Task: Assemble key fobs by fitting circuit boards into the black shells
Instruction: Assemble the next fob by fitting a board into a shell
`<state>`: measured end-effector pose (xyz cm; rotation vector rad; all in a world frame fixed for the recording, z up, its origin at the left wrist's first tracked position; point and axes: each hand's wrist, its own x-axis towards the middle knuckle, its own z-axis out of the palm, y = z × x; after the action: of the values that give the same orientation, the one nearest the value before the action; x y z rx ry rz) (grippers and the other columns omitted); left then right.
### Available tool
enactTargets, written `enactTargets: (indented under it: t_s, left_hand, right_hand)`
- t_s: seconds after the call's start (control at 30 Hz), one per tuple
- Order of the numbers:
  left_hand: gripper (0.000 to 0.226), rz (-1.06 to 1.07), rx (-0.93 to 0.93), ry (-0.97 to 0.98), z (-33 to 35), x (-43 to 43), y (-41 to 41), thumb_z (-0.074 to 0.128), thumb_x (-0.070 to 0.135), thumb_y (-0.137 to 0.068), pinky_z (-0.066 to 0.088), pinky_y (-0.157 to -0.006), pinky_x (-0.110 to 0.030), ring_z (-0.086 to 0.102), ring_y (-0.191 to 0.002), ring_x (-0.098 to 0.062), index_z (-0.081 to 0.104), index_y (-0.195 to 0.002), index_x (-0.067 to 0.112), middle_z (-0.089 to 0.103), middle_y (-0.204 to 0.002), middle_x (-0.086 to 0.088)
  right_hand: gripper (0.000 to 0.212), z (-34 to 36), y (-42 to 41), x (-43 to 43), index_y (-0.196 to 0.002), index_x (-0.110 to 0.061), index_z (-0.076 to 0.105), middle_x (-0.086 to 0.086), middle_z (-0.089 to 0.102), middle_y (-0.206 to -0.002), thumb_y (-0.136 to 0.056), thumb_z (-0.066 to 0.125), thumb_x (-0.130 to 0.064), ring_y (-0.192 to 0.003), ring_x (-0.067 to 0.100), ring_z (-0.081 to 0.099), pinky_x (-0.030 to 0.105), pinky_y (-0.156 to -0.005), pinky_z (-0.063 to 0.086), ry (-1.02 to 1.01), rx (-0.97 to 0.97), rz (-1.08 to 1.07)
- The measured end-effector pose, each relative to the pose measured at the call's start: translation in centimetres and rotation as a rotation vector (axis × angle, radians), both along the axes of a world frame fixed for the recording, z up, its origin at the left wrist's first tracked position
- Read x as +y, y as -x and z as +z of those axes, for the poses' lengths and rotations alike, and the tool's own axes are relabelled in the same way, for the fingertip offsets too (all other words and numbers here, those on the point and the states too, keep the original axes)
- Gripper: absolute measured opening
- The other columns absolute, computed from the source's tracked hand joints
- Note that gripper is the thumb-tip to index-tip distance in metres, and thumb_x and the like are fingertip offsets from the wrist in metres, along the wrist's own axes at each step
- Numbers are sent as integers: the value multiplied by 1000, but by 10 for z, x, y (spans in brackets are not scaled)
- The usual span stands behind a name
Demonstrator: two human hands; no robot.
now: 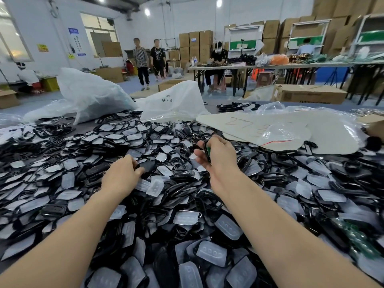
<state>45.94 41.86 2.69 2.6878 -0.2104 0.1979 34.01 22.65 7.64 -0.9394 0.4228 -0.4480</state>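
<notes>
While my right hand (216, 161) clasps green circuit board (208, 152) with black plastic shell (205, 144), left hand (122, 175) fingers (133, 160) pinch loose glossy black shell (146, 167); I judge heap of black shells, frosted pads (187, 206) mostly unassembled.

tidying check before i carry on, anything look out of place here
Nothing looks damaged, but black shells and clear button pads lie mixed in one loose heap, and green circuit boards sit half buried at its right edge.

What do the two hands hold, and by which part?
The right hand pinches a shell with a green board, thumb and fingers on its opposite edges. The left hand grips the near end of another shell on the pile.
</notes>
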Motion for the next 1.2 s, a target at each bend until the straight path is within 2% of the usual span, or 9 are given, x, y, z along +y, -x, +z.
enactTargets:
  t_s: [0.2, 0.33, 0.47, 0.57, 0.7, 0.8, 0.9, 1.07, 1.2]
  left_hand:
    - [15, -61, -6, 230, -3, 6, 3, 66, 25, -95, 43, -73, -33, 58, -86, -22, 57, -107, 19, 65, -100, -4]
    - [18, -121, -20, 521, 16, -14, 18, 68, 27, -93, 42, -64, -24, 60, -84, -16, 58, -107, 20, 63, -95, 1]
    - [16, -328, 143, 835, 31, -74, 65, 70, 29, -92, 48, -63, -22, 60, -69, -7, 58, -103, 27, 66, -89, 3]
    - [15, -483, 269, 971, 28, -126, 110, 70, 29, -92, 48, -66, -25, 60, -60, 1, 59, -103, 29, 67, -79, 9]
    - [18, -652, 383, 1020, 19, -187, 169, 70, 32, -92, 44, -58, -15, 58, -61, -2, 61, -106, 27, 63, -71, 12]
    - [15, -746, 431, 1019, 13, -225, 208, 70, 27, -92, 43, -60, -19, 56, -62, -5, 60, -103, 24, 62, -70, 10]
    - [11, -833, 458, 977, 8, -256, 242, 68, 30, -93, 44, -61, -20, 54, -60, -6, 59, -100, 29, 62, -69, 11]
    - [3, -941, 400, 914, 1, -290, 279, 60, 35, -98, 43, -58, -15, 57, -62, -2, 60, -99, 33, 63, -71, 9]
    - [5, -992, 363, 853, -10, -311, 298, 62, 34, -96, 46, -64, -31, 55, -63, -6, 58, -98, 37, 64, -71, 11]
  right_hand:
    - [18, -11, 8, -18, -116, -9, 51, 5, 66, -85, -101, 41, -6, -43, 11, 57, 22, -46, 51, 27, 37, -7]
    - [21, -16, 20, -39, -117, -7, 53, 5, 67, -87, -98, 44, -8, -43, 9, 57, 21, -42, 47, 97, 85, -13]
    - [10, -21, 45, -69, -103, -11, 53, 4, 57, -76, -96, 46, -8, -39, 9, 47, 22, -36, 36, 155, 118, -17]
    - [11, -25, 76, -96, -101, -17, 61, 1, 58, -67, -101, 52, -23, -38, 11, 43, 20, -35, 30, 247, 112, -9]
    - [25, -30, 132, -130, -101, -34, 70, 0, 65, -69, -98, 55, -53, -41, 14, 45, 21, -39, 32, 444, 78, -48]
    - [16, -33, 174, -153, -106, -38, 70, 3, 54, -55, -99, 59, -46, -39, 14, 43, 21, -38, 32, 521, 46, -121]
    - [14, -37, 208, -177, -104, -35, 73, 6, 52, -55, -100, 60, -35, -38, 14, 42, 21, -37, 31, 547, 26, -205]
    - [11, -50, 255, -206, -98, -35, 73, 2, 51, -52, -98, 63, -37, -41, 15, 44, 25, -38, 35, 541, 56, -312]
    - [11, -62, 279, -220, -99, -36, 72, 0, 55, -58, -99, 61, -39, -45, 14, 48, 26, -40, 38, 577, 95, -323]
